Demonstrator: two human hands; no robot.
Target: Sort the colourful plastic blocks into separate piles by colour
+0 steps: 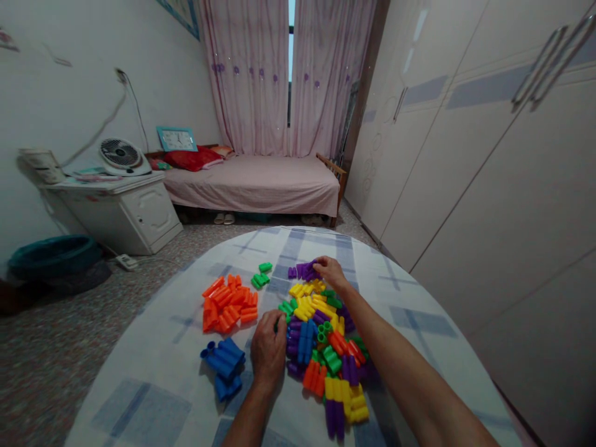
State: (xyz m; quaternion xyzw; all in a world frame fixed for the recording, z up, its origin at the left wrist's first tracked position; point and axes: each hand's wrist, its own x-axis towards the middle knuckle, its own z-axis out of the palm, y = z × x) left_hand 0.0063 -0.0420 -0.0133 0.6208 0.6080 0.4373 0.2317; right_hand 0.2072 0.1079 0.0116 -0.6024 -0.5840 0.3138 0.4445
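A mixed heap of plastic tube blocks [321, 341] in yellow, purple, green, orange and blue lies on a round table [153, 372] with a checked cloth. My left hand [269, 349] is curled at the heap's left edge, fingers pinched on a green block [285, 308]. My right hand [329, 271] reaches to the heap's far side and closes on purple blocks [302, 270]. Sorted piles lie to the left: orange blocks [228, 304], blue blocks [223, 363] and a few green blocks [261, 277].
Beyond the table stands a bed [256, 180] with a pink cover under pink curtains. A white cabinet [125, 211] with a fan [121, 155] is at the left. A wardrobe [488, 155] lines the right wall. A teal basin [51, 254] sits on the floor.
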